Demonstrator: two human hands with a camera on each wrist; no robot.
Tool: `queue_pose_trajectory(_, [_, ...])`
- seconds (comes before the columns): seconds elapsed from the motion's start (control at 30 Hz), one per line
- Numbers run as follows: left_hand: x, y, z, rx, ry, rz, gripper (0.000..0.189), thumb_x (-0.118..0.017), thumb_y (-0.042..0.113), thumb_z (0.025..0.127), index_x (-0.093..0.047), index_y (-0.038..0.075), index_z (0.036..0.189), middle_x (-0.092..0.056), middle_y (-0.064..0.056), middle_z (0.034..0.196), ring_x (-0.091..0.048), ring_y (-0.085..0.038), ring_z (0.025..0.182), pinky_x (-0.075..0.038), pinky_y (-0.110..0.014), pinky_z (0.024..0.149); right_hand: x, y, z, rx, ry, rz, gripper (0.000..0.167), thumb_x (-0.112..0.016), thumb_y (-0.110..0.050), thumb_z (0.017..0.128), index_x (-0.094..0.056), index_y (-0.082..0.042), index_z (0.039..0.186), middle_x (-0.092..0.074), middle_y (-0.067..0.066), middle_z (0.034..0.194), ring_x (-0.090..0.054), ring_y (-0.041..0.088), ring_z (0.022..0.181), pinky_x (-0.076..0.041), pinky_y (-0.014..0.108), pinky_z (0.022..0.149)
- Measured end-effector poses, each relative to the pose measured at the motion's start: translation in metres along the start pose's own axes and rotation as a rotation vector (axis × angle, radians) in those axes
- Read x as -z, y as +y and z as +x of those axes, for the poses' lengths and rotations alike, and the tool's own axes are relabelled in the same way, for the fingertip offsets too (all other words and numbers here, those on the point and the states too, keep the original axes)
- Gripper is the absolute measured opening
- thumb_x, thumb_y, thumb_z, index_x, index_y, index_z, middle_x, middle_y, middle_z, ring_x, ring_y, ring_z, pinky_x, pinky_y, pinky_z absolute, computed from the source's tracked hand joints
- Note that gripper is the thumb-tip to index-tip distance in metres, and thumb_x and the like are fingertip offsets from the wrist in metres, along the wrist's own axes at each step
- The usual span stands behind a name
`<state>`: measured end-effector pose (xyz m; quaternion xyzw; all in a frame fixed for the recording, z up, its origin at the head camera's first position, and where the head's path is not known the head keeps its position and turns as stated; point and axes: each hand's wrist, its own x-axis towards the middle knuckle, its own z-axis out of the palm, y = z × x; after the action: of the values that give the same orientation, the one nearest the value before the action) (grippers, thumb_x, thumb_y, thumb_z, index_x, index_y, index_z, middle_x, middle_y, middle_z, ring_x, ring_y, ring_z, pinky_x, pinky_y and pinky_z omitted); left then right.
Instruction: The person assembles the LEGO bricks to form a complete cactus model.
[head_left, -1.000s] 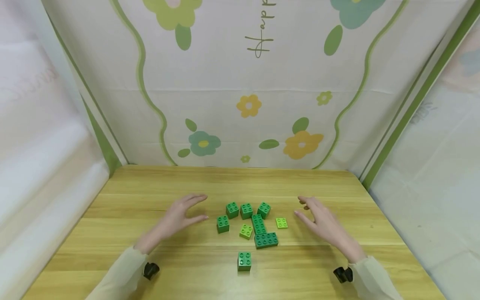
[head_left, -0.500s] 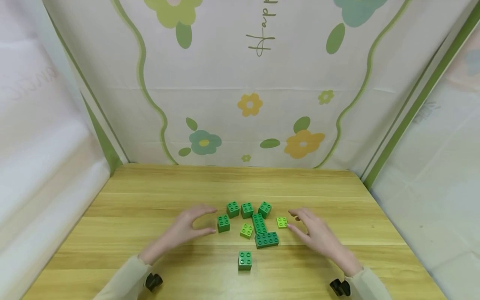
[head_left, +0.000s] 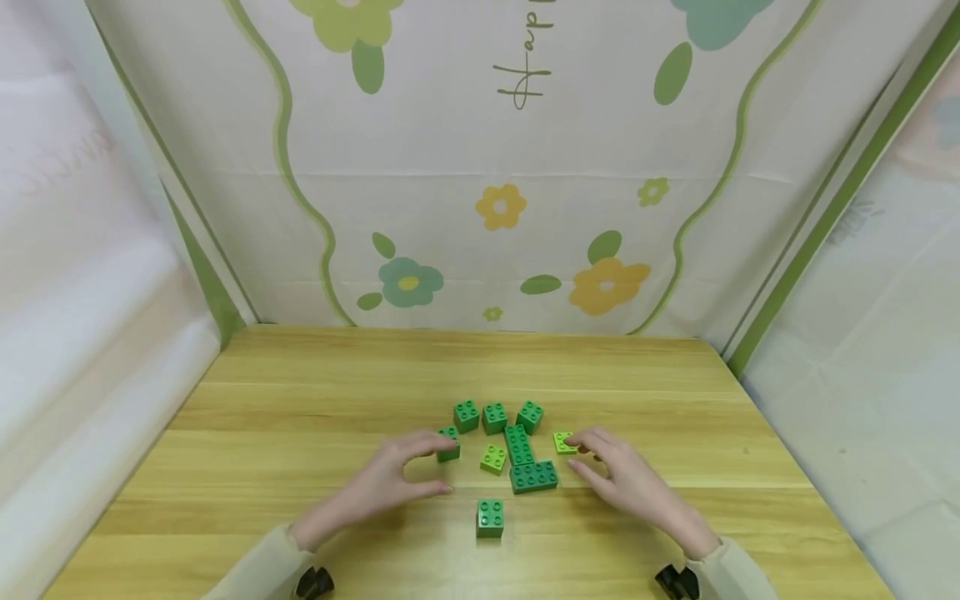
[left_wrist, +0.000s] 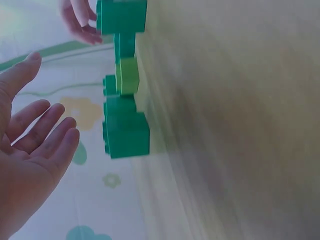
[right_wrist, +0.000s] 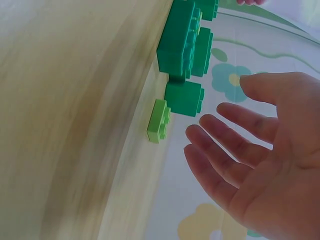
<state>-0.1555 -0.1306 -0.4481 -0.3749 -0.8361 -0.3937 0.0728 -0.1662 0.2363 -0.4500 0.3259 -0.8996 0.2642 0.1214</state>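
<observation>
Green bricks lie studs-up in a loose cluster on the wooden bench [head_left: 315,400]. Two are oblong: the lengthwise brick [head_left: 518,445] runs its long axis away from the person, far end leaning slightly left; the crosswise brick [head_left: 533,477] lies left to right, its right end angled a little farther off. They form a rough L; whether they touch, I cannot tell.

At the cluster's left is the left green brick [head_left: 453,455], square-topped, sides nearly in line with the bench. The left hand [head_left: 386,473] hovers beside it, fingers parted and relaxed, thumb well away from them, pointing inward to the right; from the head camera the fingertips partly cover that brick.

On the other side, the flat lime brick [head_left: 561,442] also sits nearly straight. The right hand [head_left: 621,473] hangs just beside and above it, fingers loosely spread, pointing left, with a gap visible from the wrist.

A thicker lime brick [head_left: 492,459], turned askew, lies left of the oblong pair. Three square bricks [head_left: 494,418] line the back, the rightmost set diagonally. The near brick [head_left: 490,518] stands alone, straight to the person.
</observation>
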Motion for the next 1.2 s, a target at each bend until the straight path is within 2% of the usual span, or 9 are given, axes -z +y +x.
queue_pose_trajectory(0.17, [-0.008,0.004,-0.001,0.017,-0.047,-0.046,0.05,-0.081,0.021,0.081,-0.064,0.009,0.127,-0.07,-0.009,0.124,-0.067,-0.023,0.11,-0.059,-0.032,0.094,-0.005,0.0,0.001,0.061,-0.007,0.053,0.025,-0.072,-0.007,0.088,-0.067,-0.004,0.112,-0.07,0.01,0.103,-0.069,0.022,0.088,-0.062,0.03,0.072])
queue_pose_trajectory(0.4, [-0.02,0.01,-0.002,0.068,-0.1,-0.146,0.046,-0.078,0.023,0.085,-0.064,0.004,0.124,-0.069,-0.014,0.122,-0.067,-0.025,0.11,-0.059,-0.033,0.094,-0.008,-0.001,0.003,0.076,-0.062,0.123,0.026,-0.071,-0.006,0.088,-0.066,-0.002,0.113,-0.07,0.01,0.104,-0.069,0.023,0.089,-0.062,0.028,0.073])
queue_pose_trajectory(0.73, [-0.035,0.017,-0.003,0.164,-0.17,-0.22,0.045,-0.077,0.026,0.086,-0.065,0.003,0.123,-0.07,-0.013,0.122,-0.067,-0.027,0.111,-0.058,-0.029,0.096,-0.009,-0.003,0.006,0.002,-0.171,0.182,0.026,-0.068,-0.012,0.092,-0.065,-0.003,0.117,-0.07,0.01,0.11,-0.069,0.024,0.095,-0.062,0.031,0.08])
queue_pose_trajectory(1.2, [-0.043,0.021,-0.001,0.215,-0.216,-0.205,0.043,-0.079,0.022,0.084,-0.066,0.002,0.121,-0.071,-0.011,0.117,-0.068,-0.021,0.107,-0.058,-0.026,0.093,-0.012,-0.002,0.009,-0.068,-0.291,0.218,0.026,-0.069,-0.018,0.092,-0.066,-0.004,0.115,-0.068,0.007,0.108,-0.068,0.021,0.096,-0.061,0.027,0.082])
